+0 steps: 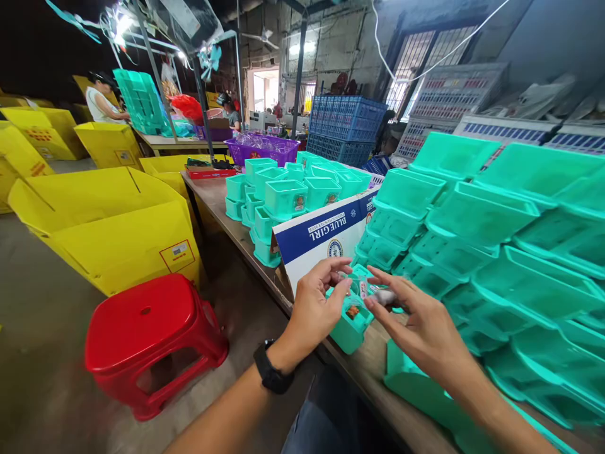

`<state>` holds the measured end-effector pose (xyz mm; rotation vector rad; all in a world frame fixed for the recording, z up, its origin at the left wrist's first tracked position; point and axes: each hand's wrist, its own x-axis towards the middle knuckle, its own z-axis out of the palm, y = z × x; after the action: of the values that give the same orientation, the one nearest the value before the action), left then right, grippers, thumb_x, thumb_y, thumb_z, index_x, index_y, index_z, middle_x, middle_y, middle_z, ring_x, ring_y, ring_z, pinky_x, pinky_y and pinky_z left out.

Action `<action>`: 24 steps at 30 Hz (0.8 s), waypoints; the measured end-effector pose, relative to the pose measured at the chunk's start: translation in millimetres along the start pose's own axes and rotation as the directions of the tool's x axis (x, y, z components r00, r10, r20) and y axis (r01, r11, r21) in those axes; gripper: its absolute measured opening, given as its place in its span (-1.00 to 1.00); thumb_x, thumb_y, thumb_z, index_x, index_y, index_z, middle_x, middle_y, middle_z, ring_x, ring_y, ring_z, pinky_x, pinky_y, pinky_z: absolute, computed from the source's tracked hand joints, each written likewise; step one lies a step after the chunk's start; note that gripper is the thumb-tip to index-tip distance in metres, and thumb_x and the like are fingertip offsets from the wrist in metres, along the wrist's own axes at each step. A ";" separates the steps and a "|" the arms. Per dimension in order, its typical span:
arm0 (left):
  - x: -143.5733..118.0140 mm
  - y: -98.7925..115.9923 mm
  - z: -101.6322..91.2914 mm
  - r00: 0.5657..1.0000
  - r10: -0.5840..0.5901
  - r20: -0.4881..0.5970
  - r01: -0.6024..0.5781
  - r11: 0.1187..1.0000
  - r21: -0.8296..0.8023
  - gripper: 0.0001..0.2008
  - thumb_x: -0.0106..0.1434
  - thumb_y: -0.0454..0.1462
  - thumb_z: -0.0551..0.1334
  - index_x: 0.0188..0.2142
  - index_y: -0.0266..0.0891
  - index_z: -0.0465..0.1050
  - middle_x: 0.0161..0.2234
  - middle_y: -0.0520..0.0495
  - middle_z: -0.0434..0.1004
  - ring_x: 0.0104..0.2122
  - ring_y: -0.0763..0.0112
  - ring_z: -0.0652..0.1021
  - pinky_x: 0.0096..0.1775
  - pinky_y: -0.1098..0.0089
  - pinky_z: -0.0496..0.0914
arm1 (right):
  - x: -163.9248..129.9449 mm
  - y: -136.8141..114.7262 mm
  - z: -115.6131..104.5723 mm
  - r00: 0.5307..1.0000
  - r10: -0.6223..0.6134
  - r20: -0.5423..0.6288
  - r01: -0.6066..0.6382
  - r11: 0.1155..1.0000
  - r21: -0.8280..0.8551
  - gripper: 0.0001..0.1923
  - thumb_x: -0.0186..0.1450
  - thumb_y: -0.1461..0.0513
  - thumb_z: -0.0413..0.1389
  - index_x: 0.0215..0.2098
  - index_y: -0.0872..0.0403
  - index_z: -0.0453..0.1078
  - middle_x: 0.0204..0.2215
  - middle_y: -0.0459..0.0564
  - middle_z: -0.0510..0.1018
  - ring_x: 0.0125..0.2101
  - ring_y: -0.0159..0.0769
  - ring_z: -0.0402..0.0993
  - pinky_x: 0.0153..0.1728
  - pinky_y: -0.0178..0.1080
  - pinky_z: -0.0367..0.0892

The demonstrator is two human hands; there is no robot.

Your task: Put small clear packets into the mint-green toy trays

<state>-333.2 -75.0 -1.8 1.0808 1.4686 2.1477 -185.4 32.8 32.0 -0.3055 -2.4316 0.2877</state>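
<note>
Small teal plastic box, rectangular, open top tilted toward camera, held just above the table edge. Sticker on its front face (brown/orange print, too small to read). A small pale label sits just beside its upper rim.

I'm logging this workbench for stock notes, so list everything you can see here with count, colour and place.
small teal box: one, teal, table edge, held by both hands
teal baskets: many, teal, stacked along the table
cardboard box: one, white and blue, among the baskets
purple basket: one, purple, far end of table
blue crates: one stack, blue, behind the table
stool: one, red, on the floor
yellow cartons: several, yellow, on the floor
people: two, at the far benches
left hand: black wristband, gripping the box
right hand: fingers at the box top
</note>
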 end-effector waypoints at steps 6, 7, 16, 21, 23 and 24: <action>-14.9 3.3 12.6 0.971 -0.232 -0.066 0.212 0.951 -0.223 -0.84 0.20 -0.27 0.37 -0.22 -0.27 0.55 -0.36 -0.02 0.60 -0.39 0.44 0.58 -0.28 0.45 0.48 | -13.2 -9.9 8.8 0.943 -0.329 -0.045 0.303 0.909 -0.288 -0.70 0.54 0.18 0.03 0.14 0.07 0.49 -0.02 0.10 0.67 -0.07 -0.17 0.64 0.07 -0.10 0.45; -17.8 3.5 13.4 0.963 -0.267 -0.036 0.250 0.935 -0.252 -0.83 0.23 -0.23 0.37 -0.23 -0.27 0.54 -0.38 -0.02 0.60 -0.40 0.44 0.59 -0.27 0.44 0.49 | -16.1 -9.2 9.0 0.932 -0.361 -0.046 0.326 0.884 -0.335 -0.72 0.55 0.21 0.01 0.07 0.08 0.52 -0.09 0.08 0.69 -0.14 -0.18 0.66 0.05 -0.10 0.45; -26.8 -19.3 -18.5 0.945 0.056 0.322 -0.230 0.814 0.534 -0.34 0.23 -0.15 0.45 0.28 -0.18 0.38 0.30 -0.32 0.39 0.34 -0.16 0.33 0.34 -0.25 0.21 | -8.2 15.6 -10.1 0.869 0.478 0.127 -0.473 0.878 -0.071 -0.45 0.22 0.04 0.06 0.02 0.17 0.61 -0.68 -0.15 0.50 -0.69 -0.29 0.35 -0.60 -0.25 0.22; -30.7 -28.9 -22.2 0.874 -0.112 0.473 -0.304 0.633 0.712 -0.53 0.28 -0.12 0.45 0.13 -0.15 0.48 0.18 -0.25 0.49 0.26 -0.09 0.41 0.33 -0.27 0.22 | -3.1 28.8 -2.7 0.708 0.645 0.288 -0.647 0.756 -0.100 -0.37 0.13 0.03 -0.01 -0.10 0.28 0.66 -0.73 -0.07 0.48 -0.64 -0.21 0.36 -0.55 -0.22 0.12; -39.0 -25.5 -16.5 0.897 -0.105 0.429 -0.289 0.595 0.750 -0.68 0.35 -0.15 0.38 0.06 -0.13 0.53 0.03 -0.19 0.54 0.13 -0.02 0.48 0.17 -0.10 0.42 | -4.7 30.8 1.0 0.682 0.659 0.317 -0.668 0.738 -0.098 -0.35 0.11 0.03 -0.01 -0.09 0.29 0.65 -0.72 -0.06 0.49 -0.63 -0.22 0.35 -0.55 -0.22 0.09; -42.8 -23.3 -13.7 0.905 -0.098 0.413 -0.285 0.581 0.762 -0.70 0.36 -0.15 0.37 0.05 -0.12 0.53 -0.02 -0.17 0.55 0.09 -0.02 0.49 0.11 -0.06 0.45 | -5.5 31.4 2.1 0.675 0.663 0.324 -0.673 0.733 -0.099 -0.34 0.11 0.02 -0.01 -0.08 0.29 0.65 -0.72 -0.06 0.49 -0.63 -0.22 0.35 -0.56 -0.23 0.07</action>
<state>-318.4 -101.2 -42.4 1.8035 2.2493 1.0603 -178.1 60.8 18.3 -1.2465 -2.5452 0.7516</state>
